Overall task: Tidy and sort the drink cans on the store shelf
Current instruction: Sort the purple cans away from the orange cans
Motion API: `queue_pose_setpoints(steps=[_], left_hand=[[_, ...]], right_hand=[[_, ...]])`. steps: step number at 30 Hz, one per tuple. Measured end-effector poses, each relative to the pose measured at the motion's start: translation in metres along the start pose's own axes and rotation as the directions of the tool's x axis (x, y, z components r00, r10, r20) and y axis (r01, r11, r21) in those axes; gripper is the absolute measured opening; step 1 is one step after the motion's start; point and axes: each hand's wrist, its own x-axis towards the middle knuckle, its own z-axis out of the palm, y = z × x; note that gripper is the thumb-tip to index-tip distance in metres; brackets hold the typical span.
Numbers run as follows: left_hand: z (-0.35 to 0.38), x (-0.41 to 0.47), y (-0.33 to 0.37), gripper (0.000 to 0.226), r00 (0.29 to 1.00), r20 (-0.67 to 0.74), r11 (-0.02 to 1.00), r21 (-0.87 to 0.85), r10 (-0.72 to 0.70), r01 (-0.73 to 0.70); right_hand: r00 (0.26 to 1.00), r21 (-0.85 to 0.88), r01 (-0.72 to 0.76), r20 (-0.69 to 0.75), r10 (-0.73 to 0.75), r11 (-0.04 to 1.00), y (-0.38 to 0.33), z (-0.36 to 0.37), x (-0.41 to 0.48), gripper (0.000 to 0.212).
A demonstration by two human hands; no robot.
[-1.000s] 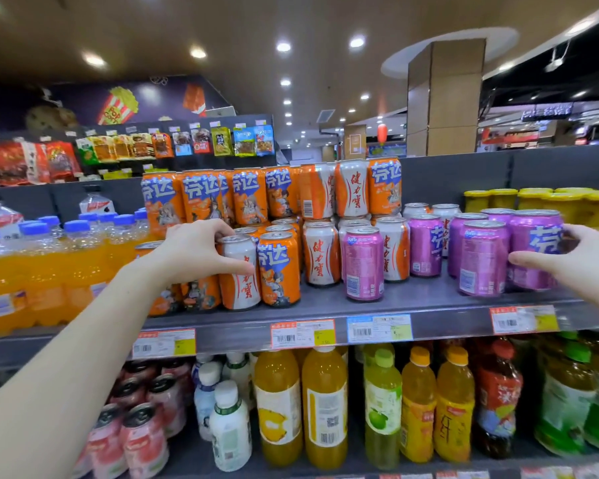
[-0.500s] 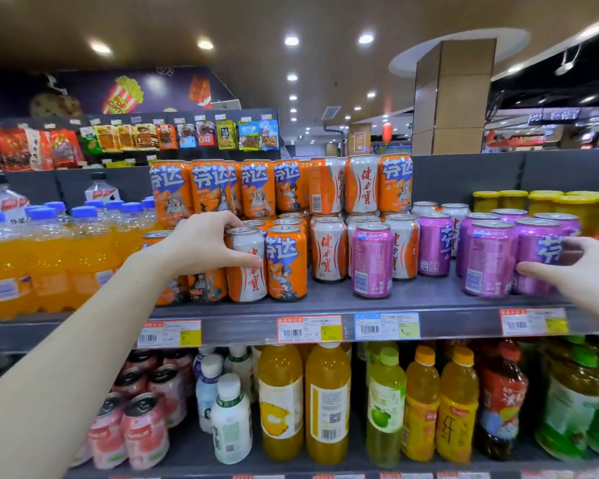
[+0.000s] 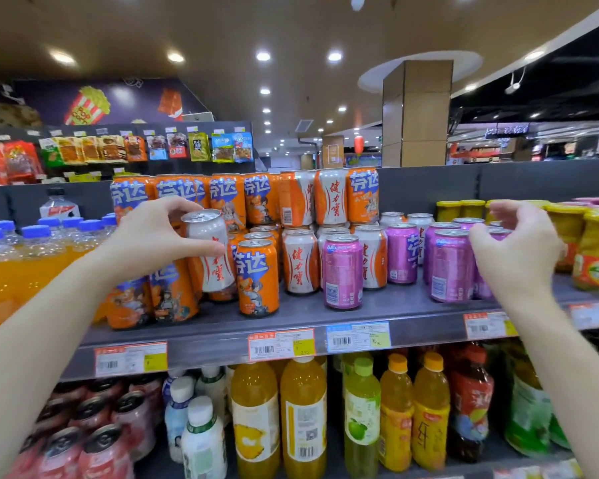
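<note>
My left hand (image 3: 153, 236) grips a white can (image 3: 211, 257) round its upper half, thumb across the front. The can is tilted, top leaning left, and is clear of the shelf (image 3: 291, 319), in front of the orange cans (image 3: 256, 278). My right hand (image 3: 519, 250) hangs open, fingers loosely curled (holding nothing), just beside the purple cans (image 3: 452, 267). I cannot tell whether the thumb touches one. Other white cans (image 3: 300, 261) stand between the orange and purple ones.
</note>
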Motion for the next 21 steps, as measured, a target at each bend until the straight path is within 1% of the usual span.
queue_pose_setpoints(steps=[2,4,5,7,9,11,12,13,14,17,21], left_hand=[[-0.009,0.000,0.016,0.072,0.998,-0.039,0.996,-0.078,0.042,-0.045],[-0.014,0.001,0.036,0.068,0.990,-0.095,0.986,-0.120,0.102,-0.113],[-0.015,0.002,0.046,0.067,0.984,-0.120,0.980,-0.133,0.132,-0.147],[-0.010,0.002,0.067,0.069,0.973,-0.135,0.965,-0.160,0.187,-0.207],[0.000,0.002,0.084,0.073,0.969,-0.110,0.954,-0.181,0.223,-0.240],[0.016,0.000,0.097,0.074,0.967,-0.068,0.948,-0.188,0.247,-0.255],[0.026,-0.001,0.101,0.074,0.965,-0.048,0.947,-0.183,0.258,-0.263],[0.036,-0.002,0.103,0.074,0.963,-0.027,0.948,-0.173,0.268,-0.269],[0.046,-0.003,0.105,0.074,0.962,-0.006,0.949,-0.163,0.272,-0.269],[0.071,-0.005,0.106,0.072,0.965,0.039,0.957,-0.147,0.259,-0.251],[0.092,-0.002,0.108,0.073,0.964,0.073,0.964,-0.101,0.255,-0.248]], right_hand=[[0.999,0.015,0.033,0.002,-0.033,0.999,-0.008,0.003,-0.005,0.031],[0.998,0.082,0.037,0.044,-0.041,0.996,-0.016,0.009,-0.011,0.030],[0.995,0.129,0.024,0.089,-0.036,0.991,-0.021,0.014,-0.015,0.028],[0.975,0.201,-0.038,0.222,-0.008,0.979,-0.035,0.026,-0.026,0.029],[0.912,0.202,-0.119,0.410,0.027,0.972,-0.047,0.041,-0.038,0.043],[0.796,0.129,-0.161,0.603,0.051,0.979,-0.058,0.055,-0.052,0.066],[0.737,0.102,-0.177,0.673,0.063,0.979,-0.062,0.063,-0.059,0.074],[0.697,0.083,-0.196,0.713,0.079,0.977,-0.066,0.069,-0.064,0.075],[0.679,0.064,-0.203,0.728,0.094,0.977,-0.066,0.077,-0.069,0.073],[0.698,0.033,-0.200,0.706,0.119,0.979,-0.062,0.092,-0.073,0.068],[0.775,0.054,-0.246,0.611,0.163,0.968,-0.047,0.079,-0.063,0.066]])
